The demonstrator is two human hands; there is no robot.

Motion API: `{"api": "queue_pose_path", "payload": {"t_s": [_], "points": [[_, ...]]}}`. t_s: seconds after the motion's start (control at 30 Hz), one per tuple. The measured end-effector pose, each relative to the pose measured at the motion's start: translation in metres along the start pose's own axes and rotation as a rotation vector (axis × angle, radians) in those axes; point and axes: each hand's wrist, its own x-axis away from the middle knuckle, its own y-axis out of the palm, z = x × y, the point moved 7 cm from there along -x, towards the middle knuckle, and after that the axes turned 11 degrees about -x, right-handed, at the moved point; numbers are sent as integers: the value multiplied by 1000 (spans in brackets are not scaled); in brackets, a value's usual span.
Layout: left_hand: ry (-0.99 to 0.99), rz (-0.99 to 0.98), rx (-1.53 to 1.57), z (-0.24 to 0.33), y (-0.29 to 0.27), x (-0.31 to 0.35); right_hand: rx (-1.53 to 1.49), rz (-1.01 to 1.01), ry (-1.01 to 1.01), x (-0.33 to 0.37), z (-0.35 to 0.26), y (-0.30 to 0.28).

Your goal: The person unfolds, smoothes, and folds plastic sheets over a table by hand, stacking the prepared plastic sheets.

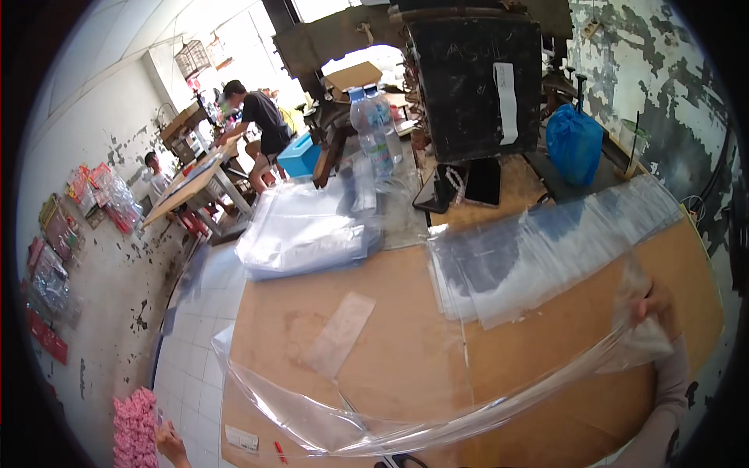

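Observation:
A long sheet of clear plastic film (499, 409) sags across the table's near side. Its right end is bunched in my right hand (657, 308), whose fingers are closed round it. At the lower left my left hand (170, 444) shows with curled fingers, away from the film's left end and beside a pink ruffled thing (135, 427). Whatever those fingers hold is too small to tell. Partly under the film lie scissors (404, 460), with dark handles at the lower edge. A small clear plastic piece (341, 334) rests flat on the brown table (413, 296).
Stacked clear plastic sheets (312, 226) stand at the back left, and overlapping ones (546, 242) at the back right. Behind are bottles (373, 129), phones (482, 183), a blue bag (574, 144) and a black box (472, 86). A red pen (280, 452) lies near. Someone (261, 125) bends over another table.

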Motion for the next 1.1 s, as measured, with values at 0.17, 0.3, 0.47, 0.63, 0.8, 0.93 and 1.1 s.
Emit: {"api": "queue_pose_path", "payload": {"t_s": [0.17,0.3,0.47,0.63,0.8,0.93,1.1], "points": [[-290,-294,-145,-42,54,-6,-262,-61,-249,-14,-37,46],[-361,-496,-161,-14,87,-7,-349,642,-225,57,28,-129],[-829,-647,-60,-2,102,35,-71,554,-240,80,11,-154],[-930,-645,52,-67,165,48,-70,765,-153,76,2,-154],[-1071,-619,343,-32,140,29,-13,907,-134,85,-20,-143],[-460,-626,233,15,156,-19,-3,926,-142,79,-23,-141],[-12,-980,687,117,85,-83,10,977,-125,78,-24,-142]]}}
